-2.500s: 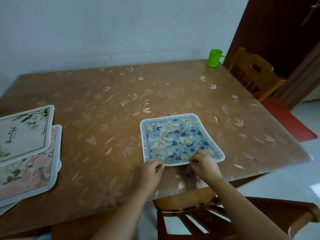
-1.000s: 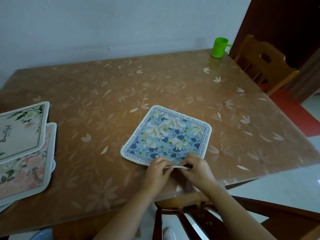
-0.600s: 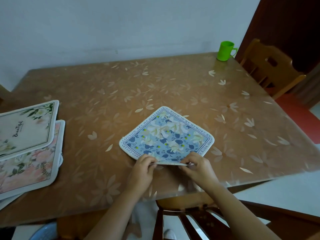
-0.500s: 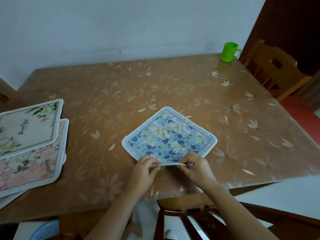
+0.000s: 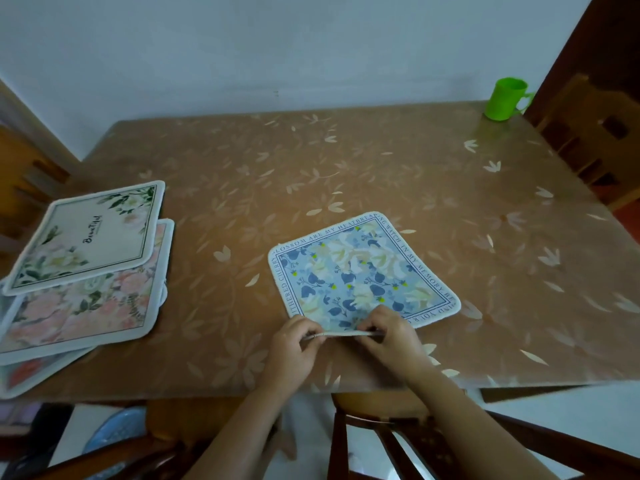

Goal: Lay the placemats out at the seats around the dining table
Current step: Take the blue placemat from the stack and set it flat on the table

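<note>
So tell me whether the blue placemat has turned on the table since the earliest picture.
Yes. The blue placemat, once square to the table's near edge, now sits rotated, one corner pointing toward the wall.

Both forearms are bare to the frame edge, hands ungloved, without rings.

A pale, bare wall backs the room. Wooden chairs stand right and left; dark wood door at right, white floor below.
</note>
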`<state>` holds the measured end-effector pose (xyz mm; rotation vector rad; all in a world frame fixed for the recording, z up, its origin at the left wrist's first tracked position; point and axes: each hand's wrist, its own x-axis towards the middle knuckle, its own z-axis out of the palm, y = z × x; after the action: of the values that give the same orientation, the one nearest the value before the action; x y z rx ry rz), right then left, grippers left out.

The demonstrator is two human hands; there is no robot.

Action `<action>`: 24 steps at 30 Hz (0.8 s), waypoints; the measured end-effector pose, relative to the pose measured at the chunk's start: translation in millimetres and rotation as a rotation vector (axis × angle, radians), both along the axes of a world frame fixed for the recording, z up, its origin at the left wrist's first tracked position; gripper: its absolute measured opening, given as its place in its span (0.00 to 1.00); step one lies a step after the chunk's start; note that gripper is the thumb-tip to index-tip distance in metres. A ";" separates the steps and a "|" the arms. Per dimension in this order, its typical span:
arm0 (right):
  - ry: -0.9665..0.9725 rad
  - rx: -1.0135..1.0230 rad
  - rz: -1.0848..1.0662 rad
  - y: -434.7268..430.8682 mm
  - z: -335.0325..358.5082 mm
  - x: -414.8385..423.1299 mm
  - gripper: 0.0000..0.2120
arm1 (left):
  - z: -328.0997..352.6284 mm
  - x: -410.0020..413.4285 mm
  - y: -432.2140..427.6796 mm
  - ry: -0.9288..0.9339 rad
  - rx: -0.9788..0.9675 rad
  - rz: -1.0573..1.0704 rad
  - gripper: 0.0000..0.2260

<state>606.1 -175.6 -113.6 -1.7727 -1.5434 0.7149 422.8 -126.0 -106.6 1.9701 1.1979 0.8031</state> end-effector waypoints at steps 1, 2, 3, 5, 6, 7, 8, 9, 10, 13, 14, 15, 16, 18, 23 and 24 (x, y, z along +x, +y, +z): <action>-0.004 -0.001 -0.011 -0.2 -0.3 3.6 0.03 | -1.0 -4.2 1.4 0.008 0.004 0.013 0.06; -0.013 -0.003 -0.016 -0.4 -0.6 6.9 0.04 | -1.7 -8.7 2.8 0.019 0.007 0.017 0.06; -0.027 -0.006 -0.018 -0.7 -0.9 10.2 0.04 | -2.0 -13.3 4.4 0.033 0.010 0.016 0.06; -0.043 -0.008 -0.034 -0.9 -1.9 16.6 0.05 | -2.0 -23.4 9.2 0.068 0.025 0.031 0.07; -0.037 -0.006 -0.054 -0.7 -2.8 19.6 0.05 | -1.8 -28.8 12.5 0.083 0.034 0.061 0.07; -0.026 -0.002 -0.076 -0.3 -3.8 22.0 0.05 | -1.8 -34.1 16.2 0.092 0.038 0.101 0.07; -0.013 -0.001 -0.094 0.3 -4.4 22.9 0.06 | -2.1 -39.2 19.5 0.102 0.037 0.140 0.06; -0.003 -0.002 -0.105 1.0 -4.7 22.2 0.06 | -2.4 -43.8 21.9 0.126 0.028 0.166 0.05; 0.001 -0.004 -0.109 1.6 -4.8 20.3 0.06 | -2.9 -47.6 22.9 0.158 0.015 0.176 0.04; -0.017 0.014 -0.121 3.2 -5.8 12.6 0.07 | -4.0 -51.1 19.5 0.202 -0.007 0.131 0.05; -0.016 0.021 -0.126 3.8 -6.2 10.6 0.07 | -3.5 -49.0 17.5 0.201 0.000 0.107 0.05; -0.016 0.021 -0.126 4.2 -6.4 8.5 0.07 | -2.8 -45.5 15.2 0.204 0.013 0.085 0.06; -0.021 0.019 -0.117 4.7 -6.3 5.7 0.06 | -2.6 -40.8 12.9 0.214 0.030 0.066 0.06; -0.048 0.018 -0.083 5.4 -5.9 -1.6 0.05 | -4.1 -29.2 8.4 0.243 0.065 0.027 0.07; -0.122 0.048 -0.025 6.3 -3.0 -14.5 0.05 | -6.6 -5.9 1.3 0.202 0.037 0.000 0.05; -0.123 0.047 -0.025 5.3 -2.3 -12.7 0.04 | -6.7 -3.8 1.6 0.167 0.024 0.023 0.04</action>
<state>593.4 -170.3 -115.9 -1.8273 -1.6022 0.5616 419.1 -124.4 -113.3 2.0791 1.3147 0.6782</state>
